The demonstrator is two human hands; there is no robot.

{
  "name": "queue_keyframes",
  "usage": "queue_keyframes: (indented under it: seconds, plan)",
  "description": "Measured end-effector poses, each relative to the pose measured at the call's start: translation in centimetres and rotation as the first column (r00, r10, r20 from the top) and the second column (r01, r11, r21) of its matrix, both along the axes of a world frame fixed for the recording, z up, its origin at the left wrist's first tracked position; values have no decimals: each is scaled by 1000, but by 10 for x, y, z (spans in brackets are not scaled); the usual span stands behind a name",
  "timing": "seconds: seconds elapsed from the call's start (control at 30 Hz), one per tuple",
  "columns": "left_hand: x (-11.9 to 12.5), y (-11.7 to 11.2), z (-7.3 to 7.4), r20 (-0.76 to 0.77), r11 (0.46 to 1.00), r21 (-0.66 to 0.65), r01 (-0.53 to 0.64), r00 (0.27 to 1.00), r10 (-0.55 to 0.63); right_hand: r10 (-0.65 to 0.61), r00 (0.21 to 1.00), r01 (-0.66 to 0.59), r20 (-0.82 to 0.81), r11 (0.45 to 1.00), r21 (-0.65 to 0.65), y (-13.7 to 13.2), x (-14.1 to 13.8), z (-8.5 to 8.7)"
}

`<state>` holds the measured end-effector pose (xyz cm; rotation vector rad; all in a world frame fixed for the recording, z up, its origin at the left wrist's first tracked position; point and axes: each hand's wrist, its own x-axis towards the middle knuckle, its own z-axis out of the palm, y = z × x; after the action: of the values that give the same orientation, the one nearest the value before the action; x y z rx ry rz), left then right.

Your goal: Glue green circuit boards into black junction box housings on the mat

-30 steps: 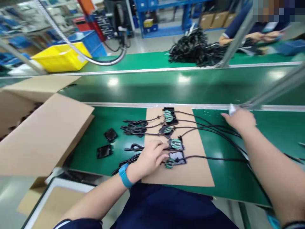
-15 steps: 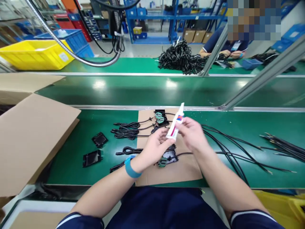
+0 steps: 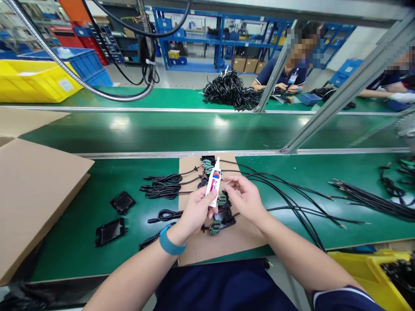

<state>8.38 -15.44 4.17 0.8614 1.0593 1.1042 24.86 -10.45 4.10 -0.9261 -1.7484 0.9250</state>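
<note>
A white squeeze tube with a pointed nozzle and red and blue print stands upright in my left hand, its fingers closed round the lower part. Just right of the tube is my right hand, fingers loosely curled and apart, with nothing visible between them. Beneath both hands, a cardboard sheet carries black plastic housings and small round green circuit boards. Black cables run out from these on both sides; my hands partly hide the middle units.
Two black covers lie at left beside a large open carton. Cable ends are bundled at right. A metal post slants across the right side. Co-workers sit beyond, near a heap of black cables. A yellow bin stands lower right.
The tube has passed from my right hand's grip to my left hand and turned more upright. My right hand has let go and sits beside it. The view has shifted right.
</note>
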Motion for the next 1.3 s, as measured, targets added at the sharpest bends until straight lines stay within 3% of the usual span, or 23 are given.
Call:
queue_keyframes:
  seconds: [0.1,0.17,0.23,0.3,0.37,0.4,0.47,0.53,0.6,0.67,0.8,0.93,1.07,1.3]
  plan:
    - [11,5,6,22,999,-26,32,999,-31,-46,968,-55,246,920,388,10,6,-4]
    - [16,10,10,-3,996,-2,94,996,-94,-44,940,-133,337,866,483,22,9,-5]
    - [10,20,15,-81,976,50,210,975,-206,-43,945,-127,323,864,487,39,10,-2]
    - [-8,38,17,-291,947,151,284,928,-232,-65,980,-19,190,912,410,59,10,4]
    - [-36,65,11,-606,912,304,276,794,-38,-141,990,142,-19,972,189,80,8,9]
    - [-51,80,5,-734,889,374,266,671,108,-187,974,193,-132,981,36,92,6,11]
    - [-79,112,-11,-867,858,412,307,421,265,-240,913,163,-328,956,-245,115,0,13]
    - [-99,140,-28,-931,874,308,375,308,196,-228,861,38,-454,920,-390,137,-8,11]
    - [-109,158,-41,-950,871,191,452,308,48,-208,854,-31,-477,895,-445,154,-16,7]
    - [-111,169,-48,-934,864,177,472,358,-4,-195,888,-12,-417,896,-444,165,-23,3]
    - [-110,178,-52,-892,889,270,369,443,87,-155,966,90,-206,952,-294,176,-35,-4]
    - [-111,182,-61,-891,879,297,374,439,114,-96,995,96,11,984,-147,182,-41,-11]
    - [-111,182,-69,-881,892,311,329,451,141,-50,942,15,331,994,107,186,-45,-15]
    - [-111,180,-72,-863,889,332,315,482,152,5,887,-132,461,960,245,193,-57,-14]
